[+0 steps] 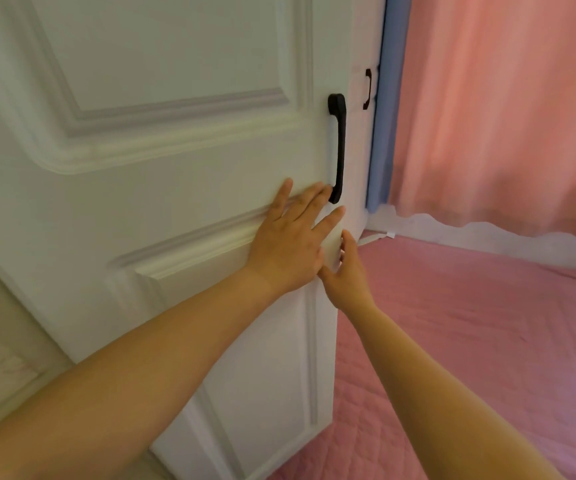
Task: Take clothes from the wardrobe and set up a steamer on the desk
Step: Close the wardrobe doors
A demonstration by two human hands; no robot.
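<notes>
A white panelled wardrobe door (pixel 161 140) fills the left and centre of the frame, its free edge running down the middle right. To the right of it hangs a pink curtain (pixel 501 109) across the upper right, with a blue strip of curtain (pixel 381 133) just beside the wardrobe, and a pink quilted bedspread (pixel 470 323) covers the lower right. The left hand (pixel 290 242) lies flat on the door face at centre, fingers straight and spread wide, the fingertips reaching up to just below and beside the foot of the black door handle (pixel 337 147). The right hand (pixel 345 271) sits just beside it, lower and to the right, at the door's free edge; its fingers curl round that edge with the thumb on the near side, so it grips the door. The two hands touch or nearly touch at the door edge. A second, smaller black handle (pixel 368 89) shows on a further door, upper centre right.
</notes>
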